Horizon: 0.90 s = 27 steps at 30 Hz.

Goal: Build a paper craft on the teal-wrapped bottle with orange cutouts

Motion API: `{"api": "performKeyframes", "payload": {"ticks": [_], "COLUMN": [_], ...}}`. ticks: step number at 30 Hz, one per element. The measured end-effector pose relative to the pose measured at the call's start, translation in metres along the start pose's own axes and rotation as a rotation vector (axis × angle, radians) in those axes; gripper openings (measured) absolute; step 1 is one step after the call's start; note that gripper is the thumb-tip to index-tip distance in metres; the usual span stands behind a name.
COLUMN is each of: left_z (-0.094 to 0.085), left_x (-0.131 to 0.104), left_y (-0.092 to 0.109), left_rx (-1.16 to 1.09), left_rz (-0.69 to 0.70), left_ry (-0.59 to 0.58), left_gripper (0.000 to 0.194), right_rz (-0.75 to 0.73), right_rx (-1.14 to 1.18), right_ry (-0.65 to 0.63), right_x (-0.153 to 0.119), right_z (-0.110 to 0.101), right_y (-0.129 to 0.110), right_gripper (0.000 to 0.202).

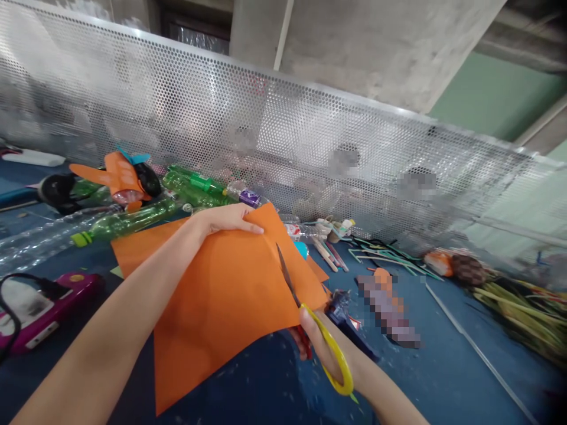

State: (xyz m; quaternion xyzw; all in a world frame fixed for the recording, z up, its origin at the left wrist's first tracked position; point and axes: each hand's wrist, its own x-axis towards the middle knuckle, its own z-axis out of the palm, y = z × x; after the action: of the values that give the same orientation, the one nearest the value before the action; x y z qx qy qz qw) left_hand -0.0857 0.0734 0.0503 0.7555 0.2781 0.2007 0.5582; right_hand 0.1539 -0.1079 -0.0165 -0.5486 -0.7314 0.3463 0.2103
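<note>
A large orange sheet point(212, 295) is held up over the blue table. My left hand point(228, 219) grips its top edge, with the thumb on the near face and the other fingers behind it. My right hand point(316, 336) is closed on scissors point(330, 345) with yellow and red handles. One dark blade points up and left across the sheet's right part; the other blade is hidden, seemingly behind the sheet. Another orange piece point(318, 268) shows behind the sheet's right edge.
Green bottles point(133, 218) and an orange bottle craft point(121, 174) lie at the back left. A magenta power strip point(80, 283) sits at left. Thin straws point(390, 257) and a dark blue tool point(354, 330) lie at right. A perforated metal panel point(199, 112) borders the blue table point(447, 366).
</note>
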Motion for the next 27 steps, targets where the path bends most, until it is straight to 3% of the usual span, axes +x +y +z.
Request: {"api": "performKeyframes", "payload": {"ticks": [6,16,27], "left_z": [0.007,0.01,0.009], "left_x": [-0.002,-0.002,-0.003], "left_y": [0.009,0.013,0.012], "left_rx": [0.028,0.077,0.085], "left_rz": [0.035,0.039,0.039], "left_ry": [0.002,-0.001,-0.007], "left_gripper": [0.033,0.034,0.033], "right_rz": [0.002,-0.052,0.022], "right_rx": [-0.07,-0.058,0.021], "right_ry": [0.055,0.092,0.119], "right_x": [-0.003,-0.002,0.003], "right_z": [-0.003,-0.005,-0.005], "right_y": [-0.012,-0.004,-0.008], "right_gripper": [0.059,0.054,0.051]}}
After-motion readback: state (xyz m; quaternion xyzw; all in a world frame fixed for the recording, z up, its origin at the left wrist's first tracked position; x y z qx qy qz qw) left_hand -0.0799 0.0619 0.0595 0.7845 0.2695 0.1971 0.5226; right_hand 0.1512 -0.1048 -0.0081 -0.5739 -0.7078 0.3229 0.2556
